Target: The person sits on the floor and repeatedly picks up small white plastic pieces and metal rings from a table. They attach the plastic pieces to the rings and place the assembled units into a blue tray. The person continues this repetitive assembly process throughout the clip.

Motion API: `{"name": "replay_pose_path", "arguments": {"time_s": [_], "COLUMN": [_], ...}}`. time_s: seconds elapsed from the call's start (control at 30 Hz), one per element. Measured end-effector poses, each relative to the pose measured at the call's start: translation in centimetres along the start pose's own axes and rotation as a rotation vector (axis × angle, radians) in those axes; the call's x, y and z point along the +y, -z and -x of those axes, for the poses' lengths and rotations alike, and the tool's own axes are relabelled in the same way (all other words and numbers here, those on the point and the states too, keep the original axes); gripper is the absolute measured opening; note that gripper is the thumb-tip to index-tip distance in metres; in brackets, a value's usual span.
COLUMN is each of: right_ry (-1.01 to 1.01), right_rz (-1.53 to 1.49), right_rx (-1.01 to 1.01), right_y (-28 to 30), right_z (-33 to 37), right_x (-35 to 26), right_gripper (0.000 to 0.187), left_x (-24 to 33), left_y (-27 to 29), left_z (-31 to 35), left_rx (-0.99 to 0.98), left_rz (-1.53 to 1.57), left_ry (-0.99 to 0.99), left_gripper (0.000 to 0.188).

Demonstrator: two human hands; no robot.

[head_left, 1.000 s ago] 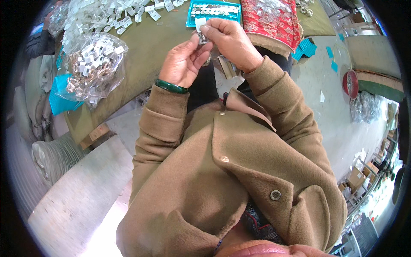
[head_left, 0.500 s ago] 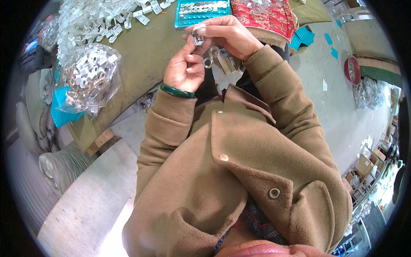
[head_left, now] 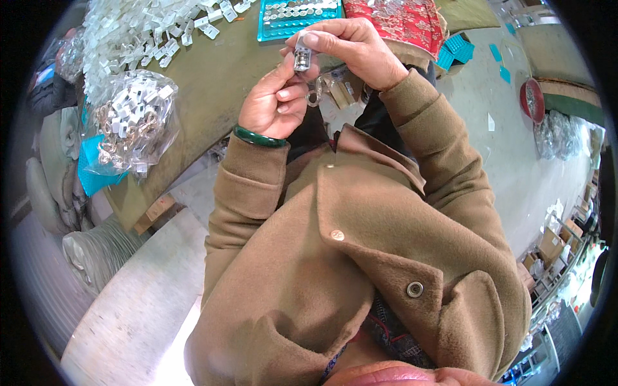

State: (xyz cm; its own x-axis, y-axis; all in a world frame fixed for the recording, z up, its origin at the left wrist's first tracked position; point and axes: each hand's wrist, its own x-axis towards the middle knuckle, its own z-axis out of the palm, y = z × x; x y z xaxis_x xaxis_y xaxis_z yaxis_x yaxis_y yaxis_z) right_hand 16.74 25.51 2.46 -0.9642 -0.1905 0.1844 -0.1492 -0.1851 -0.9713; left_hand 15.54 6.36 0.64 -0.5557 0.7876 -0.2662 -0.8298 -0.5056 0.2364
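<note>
Both my hands meet in front of me on one small white-and-silver plastic case [head_left: 302, 59], box-shaped, with shiny round parts showing at its lower end. My left hand [head_left: 273, 106], with a dark green bangle at the wrist, pinches it from below. From above, my right hand [head_left: 360, 51] presses its thumb on the upper end, fingers behind it. A metallic ring [head_left: 314, 96] hangs just below the case; where it attaches is hidden by the fingers. Beyond the hands, a blue tray [head_left: 299, 32] holds rows of small round silvery pieces.
A clear bag [head_left: 138, 122] of white cases and metallic rings lies at the table's left. Behind it spreads a heap of translucent white plastic pieces [head_left: 138, 42]. Red patterned cloth [head_left: 409, 29] lies far right of the tray. A red basin [head_left: 532, 101] stands on the floor.
The case has turned in my fingers, so its silvery lower end now faces up at me. Both hands shift slightly, the right thumb now lying across the case's upper end.
</note>
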Motion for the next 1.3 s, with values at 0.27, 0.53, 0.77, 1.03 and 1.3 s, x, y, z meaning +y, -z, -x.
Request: {"name": "replay_pose_path", "arguments": {"time_s": [0.27,0.53,0.77,1.03,1.3], "right_ry": [-0.063,0.322,0.492,0.169,-0.011], "right_rz": [0.046,0.689,0.793,0.771,1.385], "right_rx": [0.019,0.074,0.188,0.315,0.42], "right_y": [-0.7,-0.4,-0.3,4.0,9.2], "right_z": [0.6,1.1,2.5,5.7,2.7], "right_x": [1.3,2.1,1.5,-1.5,-0.8], "right_gripper": [0.029,0.033,0.024,0.018,0.018], "left_x": [-1.2,-1.9,-1.6,-2.6,-2.5], "left_y": [-0.5,-0.4,-1.0,-2.7,-4.4], "left_z": [-0.5,-1.1,-1.1,-1.6,-3.5], "left_rx": [0.201,0.152,0.228,0.189,0.19], "left_rz": [0.083,0.143,-0.057,-0.804,-0.891], "left_ry": [-0.147,-0.078,-0.021,-0.205,-0.279], "left_gripper": [0.027,0.022,0.025,0.023,0.025]}}
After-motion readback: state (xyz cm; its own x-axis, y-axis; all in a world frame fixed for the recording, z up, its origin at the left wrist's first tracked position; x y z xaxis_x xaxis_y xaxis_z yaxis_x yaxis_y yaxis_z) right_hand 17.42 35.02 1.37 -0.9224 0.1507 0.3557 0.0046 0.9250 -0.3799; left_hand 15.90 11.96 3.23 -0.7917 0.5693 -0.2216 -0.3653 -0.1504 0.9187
